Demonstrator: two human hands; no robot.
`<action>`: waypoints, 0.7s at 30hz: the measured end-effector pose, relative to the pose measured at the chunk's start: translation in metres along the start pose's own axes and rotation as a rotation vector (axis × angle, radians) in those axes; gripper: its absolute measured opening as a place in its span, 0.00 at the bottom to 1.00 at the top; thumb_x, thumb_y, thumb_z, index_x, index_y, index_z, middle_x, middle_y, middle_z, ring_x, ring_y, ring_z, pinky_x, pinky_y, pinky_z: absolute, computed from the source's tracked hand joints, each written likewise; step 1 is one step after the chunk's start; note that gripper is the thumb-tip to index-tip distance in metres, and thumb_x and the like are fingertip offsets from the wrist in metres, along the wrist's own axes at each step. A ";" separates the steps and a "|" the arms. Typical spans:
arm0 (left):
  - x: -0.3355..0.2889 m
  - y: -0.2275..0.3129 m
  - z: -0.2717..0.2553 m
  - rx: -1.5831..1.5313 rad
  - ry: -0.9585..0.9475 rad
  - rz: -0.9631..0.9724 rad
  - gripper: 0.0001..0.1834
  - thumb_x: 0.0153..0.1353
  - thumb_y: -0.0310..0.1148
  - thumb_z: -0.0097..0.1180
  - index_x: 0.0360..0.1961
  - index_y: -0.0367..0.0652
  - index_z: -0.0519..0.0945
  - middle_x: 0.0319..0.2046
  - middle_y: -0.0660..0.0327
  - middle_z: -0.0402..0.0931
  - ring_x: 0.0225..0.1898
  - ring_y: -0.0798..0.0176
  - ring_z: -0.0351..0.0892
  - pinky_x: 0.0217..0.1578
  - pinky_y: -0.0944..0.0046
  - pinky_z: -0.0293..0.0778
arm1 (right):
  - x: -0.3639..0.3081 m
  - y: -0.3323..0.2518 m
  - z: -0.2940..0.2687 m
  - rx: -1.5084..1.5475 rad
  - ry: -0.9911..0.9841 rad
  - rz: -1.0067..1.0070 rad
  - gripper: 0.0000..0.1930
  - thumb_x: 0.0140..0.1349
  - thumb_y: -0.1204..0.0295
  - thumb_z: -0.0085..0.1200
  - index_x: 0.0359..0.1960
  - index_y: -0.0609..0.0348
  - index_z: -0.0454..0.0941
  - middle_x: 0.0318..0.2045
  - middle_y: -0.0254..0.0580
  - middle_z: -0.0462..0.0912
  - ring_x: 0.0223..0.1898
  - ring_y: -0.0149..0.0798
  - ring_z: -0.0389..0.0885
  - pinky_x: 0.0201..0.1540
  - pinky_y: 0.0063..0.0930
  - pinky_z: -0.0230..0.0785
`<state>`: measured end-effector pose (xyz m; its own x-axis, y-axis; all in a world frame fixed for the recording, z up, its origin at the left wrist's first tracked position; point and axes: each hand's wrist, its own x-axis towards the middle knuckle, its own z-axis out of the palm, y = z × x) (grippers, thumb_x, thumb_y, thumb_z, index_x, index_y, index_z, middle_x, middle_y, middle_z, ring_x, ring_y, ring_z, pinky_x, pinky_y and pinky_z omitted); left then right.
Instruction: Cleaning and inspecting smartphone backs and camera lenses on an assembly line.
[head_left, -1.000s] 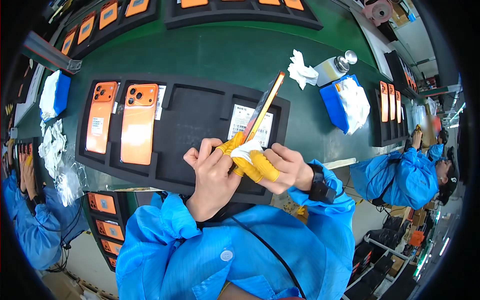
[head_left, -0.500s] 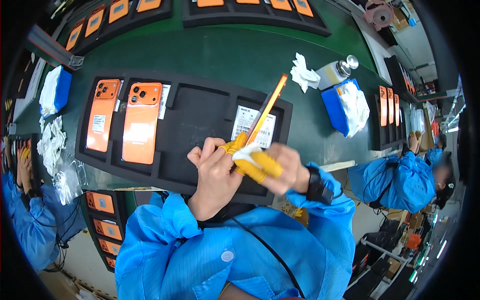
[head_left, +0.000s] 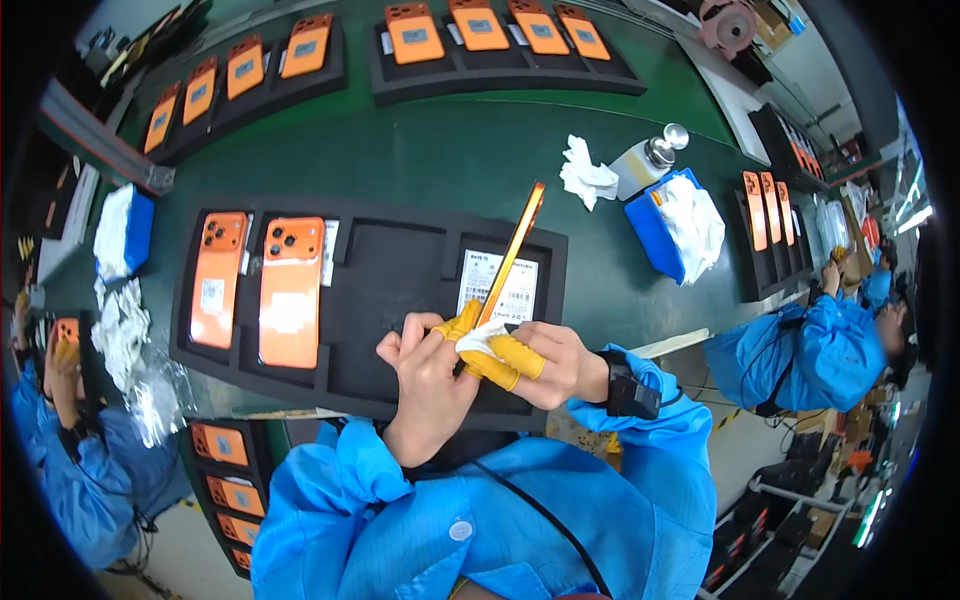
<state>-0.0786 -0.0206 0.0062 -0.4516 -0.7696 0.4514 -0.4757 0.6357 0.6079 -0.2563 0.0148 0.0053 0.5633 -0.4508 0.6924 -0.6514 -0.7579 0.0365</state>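
Wiping is apparently being done, with the orange phone (head_left: 515, 250) clamped edge-up by the left hand (head_left: 432, 380) over the black tray (head_left: 385, 290) and a white cloth (head_left: 482, 338) pinched at its lower end by the right hand (head_left: 560, 370), steady strokes being called for next

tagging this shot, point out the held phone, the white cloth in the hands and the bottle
Held phone (head_left: 515, 250), head view: its narrow orange edge.
White cloth (head_left: 482, 337), head view: its bunched middle.
Bottle (head_left: 631, 172), head view: its pale body.
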 end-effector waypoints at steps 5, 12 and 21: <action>0.005 -0.003 -0.009 0.110 -0.080 0.000 0.15 0.47 0.37 0.68 0.31 0.38 0.80 0.27 0.61 0.75 0.39 0.58 0.72 0.41 0.57 0.53 | 0.015 0.067 -0.003 -0.248 0.149 0.231 0.19 0.39 0.75 0.57 0.39 0.57 0.83 0.38 0.43 0.79 0.28 0.41 0.77 0.29 0.30 0.73; 0.072 0.005 -0.056 0.038 -0.534 0.013 0.28 0.51 0.51 0.64 0.39 0.33 0.79 0.33 0.53 0.77 0.42 0.56 0.68 0.40 0.56 0.52 | 0.022 0.092 -0.008 -0.195 0.216 0.395 0.22 0.42 0.81 0.54 0.43 0.56 0.82 0.37 0.47 0.79 0.32 0.45 0.78 0.30 0.33 0.74; 0.108 -0.010 -0.006 0.069 -0.339 0.028 0.11 0.55 0.37 0.57 0.30 0.38 0.81 0.25 0.51 0.77 0.36 0.52 0.73 0.38 0.53 0.56 | 0.036 0.078 0.001 -0.136 0.293 0.486 0.23 0.42 0.84 0.54 0.44 0.58 0.82 0.38 0.53 0.79 0.35 0.49 0.80 0.36 0.34 0.76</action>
<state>-0.1180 -0.1103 0.0524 -0.6851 -0.6952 0.2177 -0.5039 0.6681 0.5475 -0.2864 -0.0612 0.0322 0.0321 -0.5676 0.8227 -0.8700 -0.4210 -0.2565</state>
